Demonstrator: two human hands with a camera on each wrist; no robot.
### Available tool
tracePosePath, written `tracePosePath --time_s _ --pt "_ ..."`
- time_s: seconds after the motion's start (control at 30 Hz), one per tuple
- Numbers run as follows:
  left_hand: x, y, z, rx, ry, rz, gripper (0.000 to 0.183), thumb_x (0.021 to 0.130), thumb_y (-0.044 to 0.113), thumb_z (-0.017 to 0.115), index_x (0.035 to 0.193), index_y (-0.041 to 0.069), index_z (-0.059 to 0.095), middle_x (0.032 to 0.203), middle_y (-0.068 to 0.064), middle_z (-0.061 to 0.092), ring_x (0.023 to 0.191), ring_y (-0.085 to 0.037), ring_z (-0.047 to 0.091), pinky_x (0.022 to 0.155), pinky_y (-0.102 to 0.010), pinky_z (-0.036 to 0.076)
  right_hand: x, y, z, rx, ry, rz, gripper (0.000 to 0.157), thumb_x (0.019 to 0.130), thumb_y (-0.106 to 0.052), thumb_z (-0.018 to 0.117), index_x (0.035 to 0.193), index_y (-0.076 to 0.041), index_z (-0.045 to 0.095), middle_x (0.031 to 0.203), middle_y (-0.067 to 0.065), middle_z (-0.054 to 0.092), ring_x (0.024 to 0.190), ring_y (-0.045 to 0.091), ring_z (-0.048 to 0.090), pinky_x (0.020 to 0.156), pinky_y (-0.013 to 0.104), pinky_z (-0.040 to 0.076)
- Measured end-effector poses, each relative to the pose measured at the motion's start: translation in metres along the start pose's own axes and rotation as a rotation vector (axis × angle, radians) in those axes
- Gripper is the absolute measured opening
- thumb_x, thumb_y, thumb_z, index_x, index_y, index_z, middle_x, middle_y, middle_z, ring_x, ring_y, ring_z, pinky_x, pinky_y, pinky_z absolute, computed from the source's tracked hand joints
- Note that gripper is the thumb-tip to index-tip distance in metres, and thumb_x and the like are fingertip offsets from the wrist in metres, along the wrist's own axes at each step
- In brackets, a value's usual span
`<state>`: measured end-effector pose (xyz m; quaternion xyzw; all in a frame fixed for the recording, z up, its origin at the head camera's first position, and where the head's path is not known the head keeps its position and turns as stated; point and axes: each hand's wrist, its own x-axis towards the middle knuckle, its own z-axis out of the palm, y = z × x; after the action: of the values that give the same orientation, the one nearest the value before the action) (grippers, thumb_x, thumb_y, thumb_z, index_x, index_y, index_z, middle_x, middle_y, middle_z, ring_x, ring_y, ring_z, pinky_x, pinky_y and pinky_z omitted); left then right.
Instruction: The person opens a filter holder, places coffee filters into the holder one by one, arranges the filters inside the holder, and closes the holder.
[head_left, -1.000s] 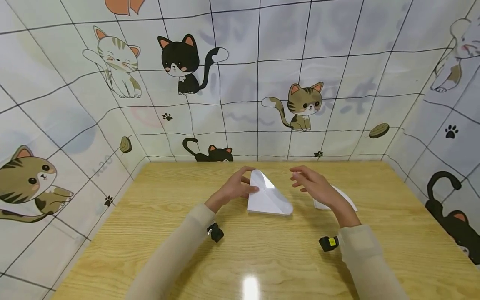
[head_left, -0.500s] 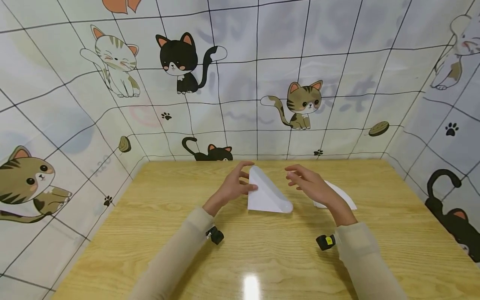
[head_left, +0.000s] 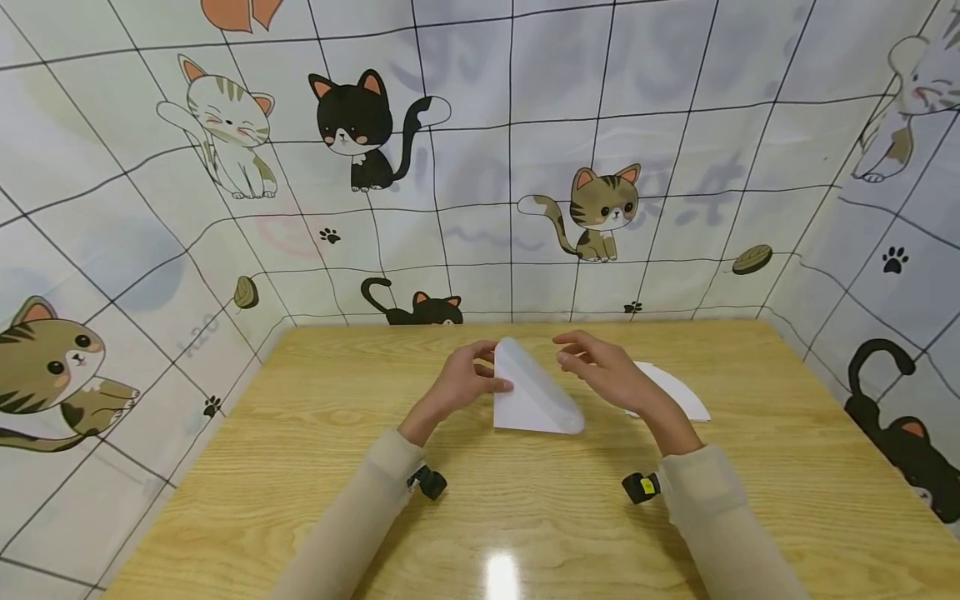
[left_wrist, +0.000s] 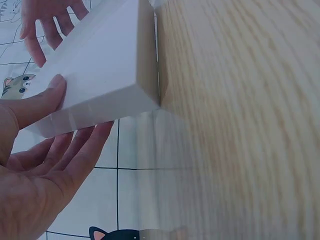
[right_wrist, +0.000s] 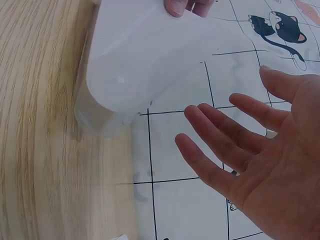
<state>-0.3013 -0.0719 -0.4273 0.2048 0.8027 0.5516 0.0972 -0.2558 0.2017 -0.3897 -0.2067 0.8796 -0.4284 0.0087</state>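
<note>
A white wedge-shaped box (head_left: 525, 396) with a clear, rounded side stands on its edge on the wooden table. My left hand (head_left: 459, 383) grips it at the left side, thumb on the front face and fingers behind, as the left wrist view also shows. In that view the box (left_wrist: 105, 60) has a flat white face and a thick side wall. To its right my right hand (head_left: 600, 371) hovers with relaxed, spread fingers and holds nothing. The right wrist view shows the clear rounded corner (right_wrist: 97, 117) of the box, apart from those fingers.
A white fan-shaped piece (head_left: 678, 392) lies on the table behind my right wrist, which partly covers it. A white cloth wall (head_left: 465, 242) printed with cats and grid lines encloses the table (head_left: 570, 517) at the back and both sides.
My right hand has moved left, closer to the box. My left hand keeps its grip, and the box stays in nearly the same place.
</note>
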Motion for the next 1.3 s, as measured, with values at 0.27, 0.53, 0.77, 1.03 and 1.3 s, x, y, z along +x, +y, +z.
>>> tracePosePath --time_s 0.27,0.53,0.77,1.03,1.3 --pt "-0.005 0.002 -0.005 0.07 -0.031 0.034 0.052 0.083 0.009 0.087 0.13 0.004 0.066 0.117 -0.016 0.069 0.105 -0.027 0.073 0.082 -0.035 0.061 0.003 -0.009 0.006 -0.027 -0.021 -0.013 0.044 0.11 -0.035 0.051 0.148 -0.013 0.053 0.137 0.017 0.066 0.123 0.035 0.063 0.099 0.056 0.051" --pt "-0.009 0.002 -0.008 0.083 -0.049 0.042 0.045 0.082 0.01 0.088 0.123 0.006 0.069 0.117 -0.011 0.071 0.104 -0.023 0.072 0.082 -0.033 0.06 0.01 -0.019 0.014 -0.028 -0.017 -0.03 0.04 0.108 -0.03 0.056 0.144 -0.012 0.056 0.133 0.017 0.068 0.12 0.034 0.066 0.097 0.054 0.054" --pt "-0.01 0.001 -0.008 0.104 -0.063 0.048 0.041 0.081 0.01 0.089 0.117 0.007 0.071 0.113 -0.008 0.073 0.103 -0.021 0.071 0.083 -0.033 0.06 0.014 -0.027 0.019 -0.03 -0.033 -0.038 0.042 0.108 -0.031 0.057 0.145 -0.012 0.055 0.139 0.019 0.064 0.124 0.036 0.065 0.099 0.053 0.054" --pt "-0.012 0.003 -0.01 0.111 -0.103 0.05 0.037 0.081 0.011 0.089 0.115 0.009 0.074 0.11 -0.007 0.074 0.1 -0.019 0.071 0.081 -0.032 0.059 0.019 -0.031 0.026 -0.01 -0.041 -0.056 0.049 0.104 -0.032 0.065 0.147 -0.012 0.054 0.139 0.019 0.064 0.125 0.035 0.064 0.101 0.053 0.054" --pt "-0.011 0.002 -0.011 0.131 -0.14 0.057 0.037 0.082 0.012 0.089 0.116 0.012 0.076 0.111 -0.005 0.075 0.1 -0.018 0.07 0.082 -0.031 0.058 0.02 -0.035 0.034 0.01 -0.048 -0.039 0.059 0.1 -0.031 0.071 0.15 -0.012 0.049 0.137 0.017 0.065 0.125 0.035 0.064 0.102 0.055 0.053"
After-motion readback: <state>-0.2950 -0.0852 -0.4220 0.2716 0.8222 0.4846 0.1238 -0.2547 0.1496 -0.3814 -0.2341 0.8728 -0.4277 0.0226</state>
